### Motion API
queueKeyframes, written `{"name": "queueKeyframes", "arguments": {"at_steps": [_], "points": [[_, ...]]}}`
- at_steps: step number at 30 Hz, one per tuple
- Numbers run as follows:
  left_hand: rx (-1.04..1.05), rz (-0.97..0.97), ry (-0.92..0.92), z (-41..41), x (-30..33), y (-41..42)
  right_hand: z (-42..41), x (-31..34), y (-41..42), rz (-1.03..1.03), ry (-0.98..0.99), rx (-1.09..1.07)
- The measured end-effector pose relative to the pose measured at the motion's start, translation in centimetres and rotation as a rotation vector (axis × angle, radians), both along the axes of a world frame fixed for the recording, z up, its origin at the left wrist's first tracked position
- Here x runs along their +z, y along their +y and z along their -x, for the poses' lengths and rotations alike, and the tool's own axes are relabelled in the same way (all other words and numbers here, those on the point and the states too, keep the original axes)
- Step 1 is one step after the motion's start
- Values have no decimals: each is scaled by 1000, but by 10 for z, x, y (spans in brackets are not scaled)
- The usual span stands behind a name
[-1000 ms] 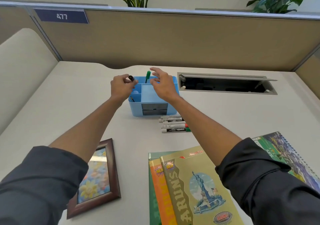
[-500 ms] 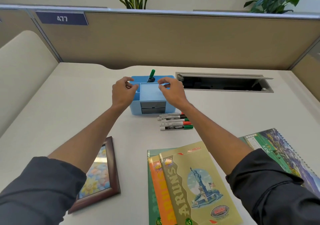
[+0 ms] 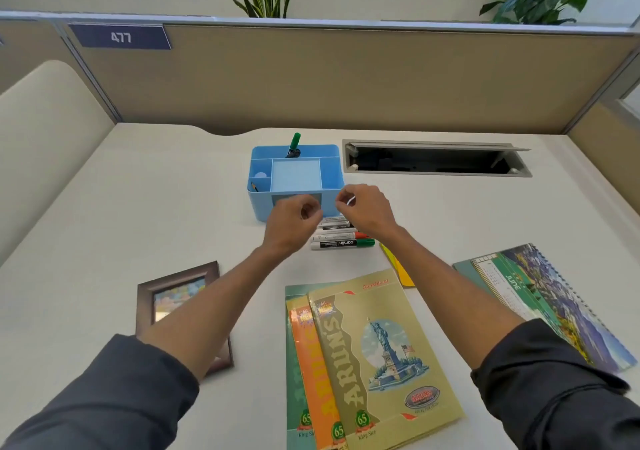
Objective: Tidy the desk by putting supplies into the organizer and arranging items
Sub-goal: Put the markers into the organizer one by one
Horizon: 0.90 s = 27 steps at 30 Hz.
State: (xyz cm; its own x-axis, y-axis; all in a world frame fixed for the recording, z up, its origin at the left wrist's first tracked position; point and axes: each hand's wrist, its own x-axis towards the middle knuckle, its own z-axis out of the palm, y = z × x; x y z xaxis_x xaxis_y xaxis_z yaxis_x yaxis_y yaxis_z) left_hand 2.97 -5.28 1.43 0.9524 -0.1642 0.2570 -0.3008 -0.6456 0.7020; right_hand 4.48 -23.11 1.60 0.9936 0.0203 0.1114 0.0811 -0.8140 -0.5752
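Note:
A blue desk organizer (image 3: 332, 176) stands mid-desk with a green-capped marker (image 3: 294, 144) upright in its back compartment. Just in front of it several white markers (image 3: 341, 242) lie in a row with red and green caps. Both my hands hover over that row. On my left hand (image 3: 292, 219) the fingers are curled, with nothing visible in them. Between thumb and forefinger, my right hand (image 3: 369, 207) pinches a small white end, apparently a marker; the rest of it is hidden.
A stack of notebooks (image 3: 367, 356) lies near me, a spiral calendar (image 3: 540, 297) to the right, a framed picture (image 3: 180, 297) to the left, and a yellow pad (image 3: 403, 271) under my right forearm. An open cable tray (image 3: 433, 162) sits behind, with partition walls beyond.
Both hands left the organizer's rim and drew back toward me, down over the row of markers. Their fingers curled in.

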Motion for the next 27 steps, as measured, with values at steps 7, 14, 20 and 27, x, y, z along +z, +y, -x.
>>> {"name": "queueKeyframes", "arguments": {"at_steps": [7, 14, 20, 27], "points": [[-242, -388, 48, 30, -31, -19, 38, -27, -21, 284, 58, 47], [-305, -649, -77, 39, -54, -33, 45, -36, -29, 365, 66, 50], [-277, -657, -99, 38, -49, -34, 42, -37, -31, 443, 92, 78], [-286, -680, 48, 37, -34, -24, 43, -40, -30, 456, 138, 113]]}}
